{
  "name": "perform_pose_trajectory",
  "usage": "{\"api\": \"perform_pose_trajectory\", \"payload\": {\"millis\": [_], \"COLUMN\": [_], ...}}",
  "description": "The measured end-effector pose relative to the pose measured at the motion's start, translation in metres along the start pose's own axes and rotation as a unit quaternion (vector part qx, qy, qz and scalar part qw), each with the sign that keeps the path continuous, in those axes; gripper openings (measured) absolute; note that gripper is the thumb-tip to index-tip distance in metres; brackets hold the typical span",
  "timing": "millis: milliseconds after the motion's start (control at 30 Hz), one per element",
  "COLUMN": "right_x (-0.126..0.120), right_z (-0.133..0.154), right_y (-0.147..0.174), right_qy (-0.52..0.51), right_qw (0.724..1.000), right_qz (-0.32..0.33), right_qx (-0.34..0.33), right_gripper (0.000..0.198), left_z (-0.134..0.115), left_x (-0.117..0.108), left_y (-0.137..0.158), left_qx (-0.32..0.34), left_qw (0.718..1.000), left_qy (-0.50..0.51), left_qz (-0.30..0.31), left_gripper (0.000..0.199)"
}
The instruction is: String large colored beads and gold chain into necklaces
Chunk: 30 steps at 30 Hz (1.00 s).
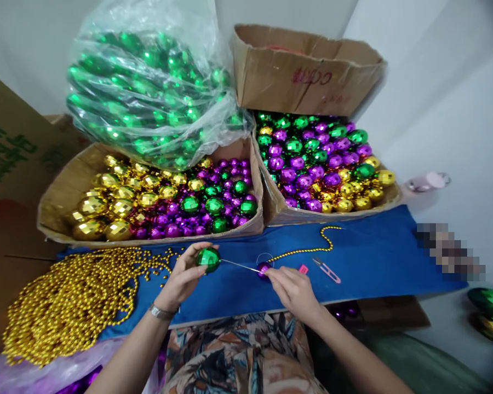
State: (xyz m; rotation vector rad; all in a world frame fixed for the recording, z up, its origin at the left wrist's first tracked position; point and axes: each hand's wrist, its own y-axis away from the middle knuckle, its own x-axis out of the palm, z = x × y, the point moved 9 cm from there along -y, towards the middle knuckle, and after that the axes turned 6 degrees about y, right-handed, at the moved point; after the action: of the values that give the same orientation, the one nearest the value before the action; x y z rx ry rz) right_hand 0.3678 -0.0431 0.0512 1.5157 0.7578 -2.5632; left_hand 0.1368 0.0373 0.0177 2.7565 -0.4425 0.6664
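My left hand [185, 276] is closed round a shiny green faceted ball [208, 259]. A thin straight needle or wire [240, 265] runs from that ball across to my right hand [292, 290]. The fingers of my right hand pinch near a small purple ball [263, 269]; whether they grip the ball or the wire's end is hidden. A thin loop of thread [265, 255] curves above the purple ball. Beside it begins a gold bead strand [299, 251] lying on the blue cloth [365, 246]. Pink thread snips [327, 271] and a small pink tag [303, 269] lie right of my right hand.
A heap of gold bead strands [69, 301] covers the cloth's left side. Behind stand a left carton [51, 202] and a right carton [271, 210] of gold, purple and green balls. A clear bag [143, 98] of green balls rests over the left carton. A pink bottle [429, 181] stands right.
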Motion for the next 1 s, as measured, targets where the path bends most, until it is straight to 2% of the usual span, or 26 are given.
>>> {"api": "perform_pose_trajectory", "payload": {"millis": [500,667,767,1000], "right_x": [0.003,0.015,0.026,0.044], "right_z": [0.0,0.006,0.01,0.003], "right_y": [0.002,0.0,-0.003,0.0], "right_qy": [0.021,0.022,-0.025,-0.215], "right_qw": [1.0,1.0,0.999,0.97], "right_qz": [0.014,0.016,0.027,0.066], "right_qx": [-0.009,-0.011,0.005,0.097], "right_gripper": [0.027,0.026,0.028,0.028], "left_z": [-0.001,0.008,0.02,0.038], "left_x": [0.0,0.016,0.027,0.03], "left_y": [0.0,0.002,0.004,0.005], "left_qx": [-0.006,-0.014,-0.026,-0.04], "left_qw": [1.0,0.999,0.997,0.999], "left_qy": [-0.003,-0.047,-0.067,0.019], "left_qz": [-0.013,0.012,0.019,-0.015], "left_gripper": [0.054,0.054,0.059,0.062]}}
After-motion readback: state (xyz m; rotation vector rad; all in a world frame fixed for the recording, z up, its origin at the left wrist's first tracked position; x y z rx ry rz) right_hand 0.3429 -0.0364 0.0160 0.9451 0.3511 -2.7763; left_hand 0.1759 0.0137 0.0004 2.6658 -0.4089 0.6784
